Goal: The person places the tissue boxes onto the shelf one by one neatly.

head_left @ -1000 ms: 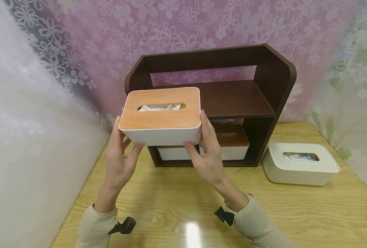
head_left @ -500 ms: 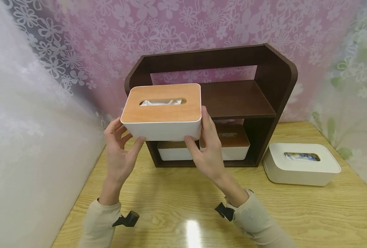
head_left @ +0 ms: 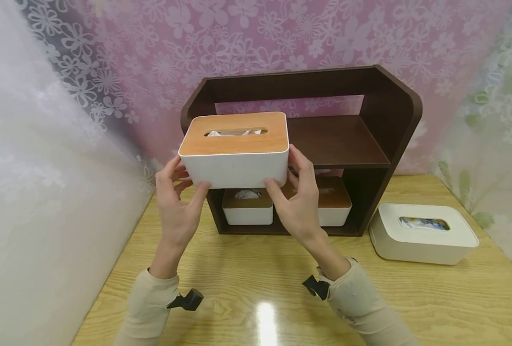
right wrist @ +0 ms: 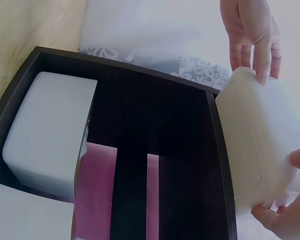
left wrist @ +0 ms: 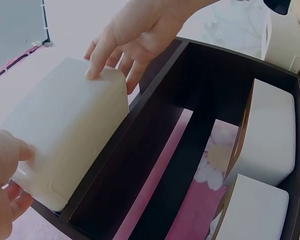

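Observation:
A white tissue box with a wood-look lid is held up between both hands, at the upper board of the dark brown shelf. My left hand grips its left end, thumb on the front face and fingers around the side. The right hand holds the opposite end the same way. White tissue shows in the lid slot. Both wrist views show the box's pale underside close by the edge of the upper board, with fingertips at each end.
Two similar tissue boxes, one at left and one at right, stand in the lower compartment. An all-white tissue box sits on the wooden table right of the shelf. A pale wall borders the left side.
Both hands have raised the tissue box slightly and moved it a little to the right. Its top looks flatter to view, and the lower left box shows more beneath it.

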`<state>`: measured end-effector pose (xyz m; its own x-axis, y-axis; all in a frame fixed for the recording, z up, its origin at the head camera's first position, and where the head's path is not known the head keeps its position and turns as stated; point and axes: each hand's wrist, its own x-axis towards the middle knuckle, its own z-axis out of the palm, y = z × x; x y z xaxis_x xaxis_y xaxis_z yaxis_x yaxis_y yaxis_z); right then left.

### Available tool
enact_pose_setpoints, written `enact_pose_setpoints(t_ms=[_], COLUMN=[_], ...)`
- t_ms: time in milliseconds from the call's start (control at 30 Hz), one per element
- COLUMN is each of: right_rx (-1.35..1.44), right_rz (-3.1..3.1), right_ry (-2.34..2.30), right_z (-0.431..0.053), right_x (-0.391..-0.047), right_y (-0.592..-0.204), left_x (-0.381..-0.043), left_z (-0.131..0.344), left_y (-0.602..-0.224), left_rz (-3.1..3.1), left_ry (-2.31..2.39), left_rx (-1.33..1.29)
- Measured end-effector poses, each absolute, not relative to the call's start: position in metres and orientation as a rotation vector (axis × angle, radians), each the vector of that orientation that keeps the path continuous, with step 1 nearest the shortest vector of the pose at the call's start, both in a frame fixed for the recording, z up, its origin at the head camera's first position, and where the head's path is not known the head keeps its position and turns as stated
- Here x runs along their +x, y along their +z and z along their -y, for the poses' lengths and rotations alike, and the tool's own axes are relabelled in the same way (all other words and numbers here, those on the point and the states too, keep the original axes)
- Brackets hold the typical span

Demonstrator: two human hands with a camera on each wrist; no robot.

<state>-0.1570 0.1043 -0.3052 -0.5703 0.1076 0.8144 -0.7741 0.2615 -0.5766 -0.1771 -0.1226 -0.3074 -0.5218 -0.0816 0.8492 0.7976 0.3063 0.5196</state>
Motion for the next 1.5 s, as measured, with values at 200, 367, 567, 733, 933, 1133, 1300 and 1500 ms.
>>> enact_pose_setpoints(t_ms=[200, 367, 567, 733, 933, 1133, 1300, 1500], right_rx=[0.566, 0.517, 0.507, 0.491, 0.492, 0.507, 0.540, 0.540], right_rz=[1.784, 1.838, 1.870, 1.909, 1.982, 2.043, 2.078, 2.122], right_ry=[1.397, 1.391, 1.388, 1.383, 1.357, 1.431, 1.568, 1.656], right_z=[-0.108, -0.111, -0.114, -0.117, -0.119, -0.125, -0.129, -0.128], right_x=[-0.161, -0.163, -0.165, -0.165, -0.165, -0.166, -0.167, -0.173], right_y=[-0.300, -0.296, -0.291, -0.289, -0.286, -0.279, -0.272, -0.266], left_x=[-0.179, -0.177, -0.172, -0.172, -0.173, -0.174, -0.173, -0.174], left_z=[0.118, 0.115, 0.112, 0.108, 0.103, 0.100, 0.098, 0.100], left_y=[-0.304, -0.302, -0.301, -0.301, -0.300, -0.295, -0.290, -0.287], left_rz=[1.769, 1.792, 1.868, 1.950, 1.996, 2.088, 2.206, 2.317], left_ry=[-1.248, -1.211, -1.163, -1.104, -1.062, -1.041, -1.100, -1.138], left_rx=[-0.618, -0.607, -0.637, -0.663, -0.659, -0.648, -0.641, -0.636])
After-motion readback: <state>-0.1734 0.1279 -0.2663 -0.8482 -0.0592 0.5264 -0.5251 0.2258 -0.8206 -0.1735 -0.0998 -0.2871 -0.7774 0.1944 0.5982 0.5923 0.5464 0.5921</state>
